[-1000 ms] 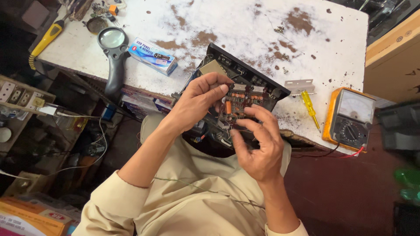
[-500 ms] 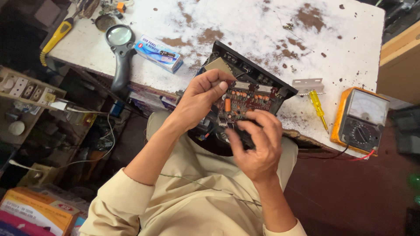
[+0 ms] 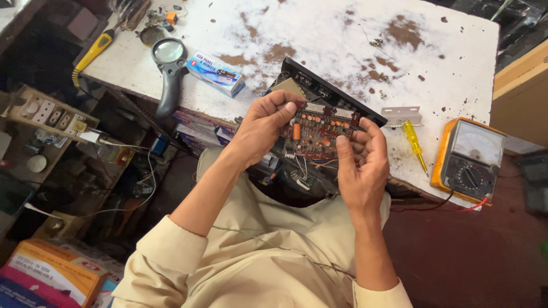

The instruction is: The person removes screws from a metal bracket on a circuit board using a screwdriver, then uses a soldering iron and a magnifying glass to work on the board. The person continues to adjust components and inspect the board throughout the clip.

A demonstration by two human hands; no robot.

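A dark red circuit board [image 3: 317, 130] studded with orange parts is held up over the near edge of the workbench. It hangs off a black panel [image 3: 337, 94] by short wires. My left hand [image 3: 264, 126] grips the board's left end, thumb on top. On the right end, my right hand [image 3: 362, 165] pinches the board with its fingers curled around the edge. Under the board, loose wires and a dark chassis show between my wrists.
The white, paint-worn table [image 3: 354, 40] carries a magnifying glass [image 3: 167, 63], a small blue box [image 3: 214, 72], a yellow screwdriver [image 3: 413, 142], a metal bracket [image 3: 401, 116] and an orange analog multimeter [image 3: 469, 161]. A socket strip [image 3: 48, 117] and cardboard boxes [image 3: 54, 274] sit at left.
The board has turned more face-up toward me. My right hand slid from under the board to its right end, fingers opening around the edge. The view shifted slightly.
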